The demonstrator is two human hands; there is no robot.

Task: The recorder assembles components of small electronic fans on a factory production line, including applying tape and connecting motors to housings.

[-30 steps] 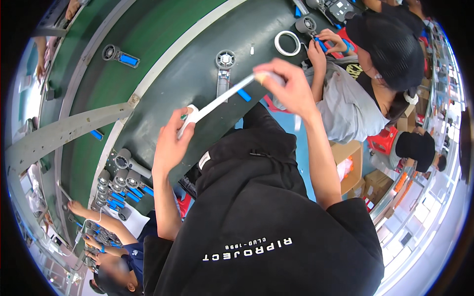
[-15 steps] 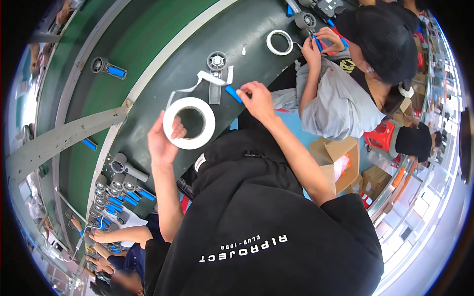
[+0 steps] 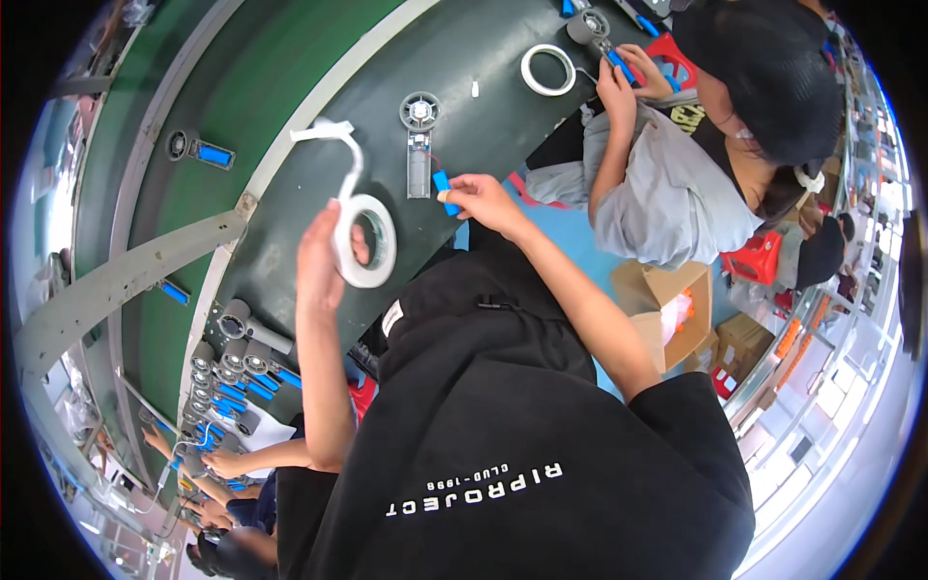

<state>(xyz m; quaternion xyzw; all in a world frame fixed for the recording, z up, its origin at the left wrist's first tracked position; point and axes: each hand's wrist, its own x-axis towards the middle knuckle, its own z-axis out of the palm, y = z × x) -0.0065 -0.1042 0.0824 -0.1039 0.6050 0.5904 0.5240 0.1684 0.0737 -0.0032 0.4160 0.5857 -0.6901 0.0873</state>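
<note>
My left hand (image 3: 324, 256) is closed around the rim of a roll of white tape (image 3: 384, 253), tilted above the dark table. A loose strip of tape (image 3: 350, 159) trails up from the roll, its far end folded over to the left. My right hand (image 3: 486, 203) pinches a blue cylindrical battery (image 3: 444, 191) at the table's near edge. Thin wires run from the battery to a grey handheld fan (image 3: 420, 155), which lies with its round head away from me and its handle housing uncovered. No finger touches the fan.
Right of me, a co-worker's hands (image 3: 619, 85) hold another fan with a blue battery. A second tape roll (image 3: 548, 71) and a small white piece (image 3: 475, 89) lie on the table (image 3: 290, 208). Several fans (image 3: 232, 362) crowd the left end. A metal bar (image 3: 145, 266) crosses the green conveyor (image 3: 251, 87).
The tape roll has tilted and shifted slightly left, and its loose strip has swung left, off the fan. My right hand has moved the battery slightly left and down, beside the fan's handle.
</note>
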